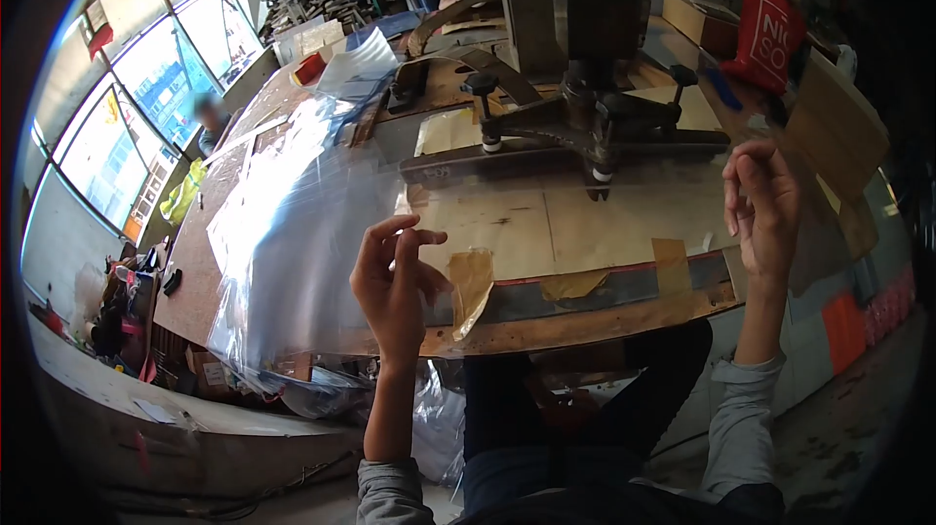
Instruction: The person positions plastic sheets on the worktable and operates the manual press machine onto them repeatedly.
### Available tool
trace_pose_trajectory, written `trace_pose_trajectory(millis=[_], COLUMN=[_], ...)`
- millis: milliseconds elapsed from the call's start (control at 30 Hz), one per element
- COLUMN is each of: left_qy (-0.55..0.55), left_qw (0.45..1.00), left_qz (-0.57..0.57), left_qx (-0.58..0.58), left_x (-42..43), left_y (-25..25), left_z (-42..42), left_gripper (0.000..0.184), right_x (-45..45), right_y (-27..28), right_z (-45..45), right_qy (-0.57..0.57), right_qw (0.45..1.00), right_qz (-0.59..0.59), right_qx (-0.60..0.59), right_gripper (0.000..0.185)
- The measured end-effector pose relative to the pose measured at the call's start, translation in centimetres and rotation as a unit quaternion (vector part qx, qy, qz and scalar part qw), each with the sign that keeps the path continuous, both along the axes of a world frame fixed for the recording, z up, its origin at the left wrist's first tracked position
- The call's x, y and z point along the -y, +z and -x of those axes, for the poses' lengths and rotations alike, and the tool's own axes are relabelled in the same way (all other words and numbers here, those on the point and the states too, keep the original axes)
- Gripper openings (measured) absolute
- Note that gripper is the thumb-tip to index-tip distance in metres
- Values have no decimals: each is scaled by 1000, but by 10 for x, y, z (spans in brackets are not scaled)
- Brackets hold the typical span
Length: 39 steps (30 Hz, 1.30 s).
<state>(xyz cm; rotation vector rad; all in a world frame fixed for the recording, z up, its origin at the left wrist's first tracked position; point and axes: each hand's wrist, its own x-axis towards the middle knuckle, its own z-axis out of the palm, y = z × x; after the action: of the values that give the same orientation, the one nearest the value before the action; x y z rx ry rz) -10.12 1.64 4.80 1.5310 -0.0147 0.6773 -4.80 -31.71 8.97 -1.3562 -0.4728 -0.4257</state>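
1. Two bare hands are raised over the near side of the surface (185, 276), well apart from each other, both forearms rising steeply from grey sleeves.
2. The left hand (395, 281) is bent at the knuckles, its fingers pointing to the right and slightly spread; whether they pinch any thin clear film, I cannot tell.
3. The right hand (760, 203) is held higher, its fingers curled towards the palm and close together; I cannot tell whether anything thin is between them.
4. The pale board (497, 223) lies between and beyond the hands, its long axis running from the left hand's side towards the right hand's. A red line (624, 265) follows its near edge.
5. One piece of brown tape (472, 283) is just right of the left hand's fingertips.
6. The clear plastic sheet (302, 252) spreads to the left of the left hand, reaching away from it.
7. Ahead of both hands, a dark metal bar (556, 159) runs crosswise above the pale board.
8. Beyond the right hand stands a red bag (765, 33) with white letters; "NI" and "SO" can be read.
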Motion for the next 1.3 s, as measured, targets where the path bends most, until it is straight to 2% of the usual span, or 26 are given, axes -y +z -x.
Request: trace_pose_trajectory(millis=[133, 267, 367, 533, 633, 667, 700, 733, 800, 867, 900, 933, 967, 1000, 1033, 1067, 1100, 1133, 1200, 1300], left_qy=[36, 96, 176, 227, 166, 162, 223, 308, 319, 238, 208, 185, 184, 148, 124, 108, 91, 79, 116, 187], left_qw=[999, 995, 982, 951, 903, 892, 765, 645, 506, 642, 659, 681, 670, 732, 768, 794, 833, 849, 821, 865], left_qz=[13, 13, -51, -173, -359, -369, -558, -642, -723, -668, -678, -676, -693, -633, -613, -587, -535, -511, -550, -449], left_qx=[-28, -34, -39, -118, -167, -205, -230, -279, -346, -291, -250, -211, -193, -203, -135, -116, -108, -108, -101, -122], left_x=[-17, -47, -92, -245, -382, -394, -426, -401, -320, -256, -197, -143, -99, -59, -33, -6, 18, 33, 45, 51], left_y=[-2, 10, 18, 10, -1, 7, 11, 20, 41, 26, 20, 12, -3, -14, -35, -47, -54, -62, -63, -70], left_z=[13, 26, 27, -2, -30, -31, -33, -31, -22, -11, 4, 19, 32, 41, 45, 46, 43, 36, 24, 17], left_gripper=[19, 17, 23, 29, 33, 39, 48, 60, 66, 66, 65, 67, 67, 64, 58, 56, 44, 43, 34, 31], right_x=[-11, -8, 32, 143, 197, 216, 231, 227, 216, 205, 200, 198, 195, 192, 186, 185, 185, 186, 185, 187], right_y=[-2, -5, -11, -26, -48, -71, -90, -92, -93, -96, -99, -106, -116, -121, -109, -108, -108, -108, -105, -108], right_z=[-9, -14, -28, -67, -102, -122, -137, -141, -156, -165, -168, -169, -167, -166, -159, -160, -159, -158, -160, -158], right_qy=[46, -13, -67, -219, -270, -272, -270, -246, -199, -229, -242, -250, -258, -267, -268, -264, -259, -253, -264, -269], right_qw=[997, 985, 967, 909, 850, 837, 813, 811, 803, 785, 776, 791, 806, 819, 807, 810, 812, 814, 808, 803], right_qz=[57, 161, 233, 340, 430, 473, 513, 531, 562, 573, 578, 551, 525, 498, 519, 517, 516, 516, 519, 520], right_qx=[-9, -55, -83, -101, -141, -47, 51, 28, -15, 47, 78, 86, 93, 100, 82, 83, 82, 82, 90, 111], right_gripper=[15, 21, 21, 20, 18, 16, 16, 17, 22, 26, 29, 29, 30, 30, 31, 29, 28, 27, 26, 25])
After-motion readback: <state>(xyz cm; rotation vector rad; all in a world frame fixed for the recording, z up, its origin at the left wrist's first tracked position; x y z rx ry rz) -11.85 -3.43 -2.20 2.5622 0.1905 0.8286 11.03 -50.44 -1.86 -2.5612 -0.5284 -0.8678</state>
